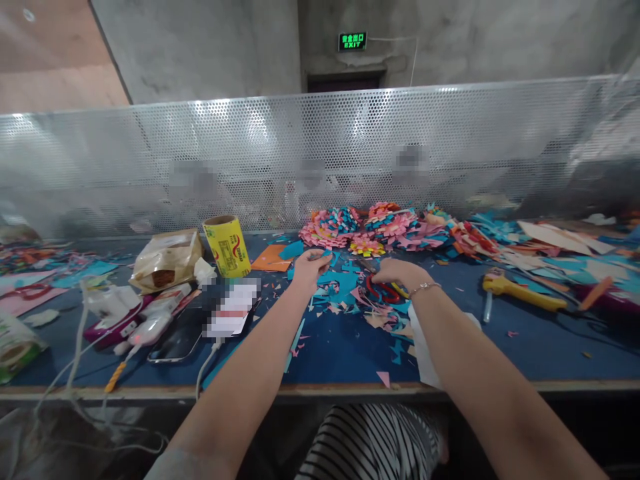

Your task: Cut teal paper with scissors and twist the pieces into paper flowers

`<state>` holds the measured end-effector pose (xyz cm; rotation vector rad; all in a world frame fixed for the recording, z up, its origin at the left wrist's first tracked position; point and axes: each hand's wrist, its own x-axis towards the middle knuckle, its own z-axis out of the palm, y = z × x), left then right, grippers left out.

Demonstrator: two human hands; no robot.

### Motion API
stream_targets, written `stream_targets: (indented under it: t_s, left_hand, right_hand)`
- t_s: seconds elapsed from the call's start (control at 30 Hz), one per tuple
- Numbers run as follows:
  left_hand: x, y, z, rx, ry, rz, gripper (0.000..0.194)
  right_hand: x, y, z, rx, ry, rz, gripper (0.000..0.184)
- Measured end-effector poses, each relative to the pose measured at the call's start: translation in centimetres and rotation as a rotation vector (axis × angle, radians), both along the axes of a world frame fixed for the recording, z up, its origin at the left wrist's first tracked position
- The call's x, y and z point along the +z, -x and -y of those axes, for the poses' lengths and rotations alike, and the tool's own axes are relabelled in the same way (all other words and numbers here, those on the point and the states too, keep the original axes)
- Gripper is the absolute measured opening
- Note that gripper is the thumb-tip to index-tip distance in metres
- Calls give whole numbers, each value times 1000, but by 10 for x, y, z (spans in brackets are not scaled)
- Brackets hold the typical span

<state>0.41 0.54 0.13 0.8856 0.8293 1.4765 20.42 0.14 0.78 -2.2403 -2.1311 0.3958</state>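
My left hand (309, 268) is closed in a pinch over the middle of the table, with a small blue bit of paper (327, 253) at its fingertips. To the right, my right hand (400, 273) has its fingers curled down onto a pair of scissors with red handles (383, 293); its fingertips are partly hidden. Blue paper cut-outs (340, 285) and scraps lie between and below the hands. Just beyond them are bunches of pink and blue paper flowers (327, 228) and a smaller yellow and pink flower (367, 245).
A yellow cardboard roll (227, 247), a brown paper bag (167, 260) and a phone with a cable (235, 308) stand or lie left. At right are a yellow glue gun (525, 293) and paper sheets (563, 238). A perforated metal screen (260, 167) borders the table's back.
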Motion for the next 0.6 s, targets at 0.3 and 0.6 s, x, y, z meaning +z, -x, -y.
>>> stream_targets:
  t_s: [0.3, 0.6]
  left_hand:
    - [4, 0, 3, -63, 48, -16, 24]
    - [-1, 4, 1, -28, -55, -55, 14]
  right_hand:
    - [2, 5, 5, -146, 18, -11, 59]
    - [-9, 2, -10, -214, -180, 20, 70]
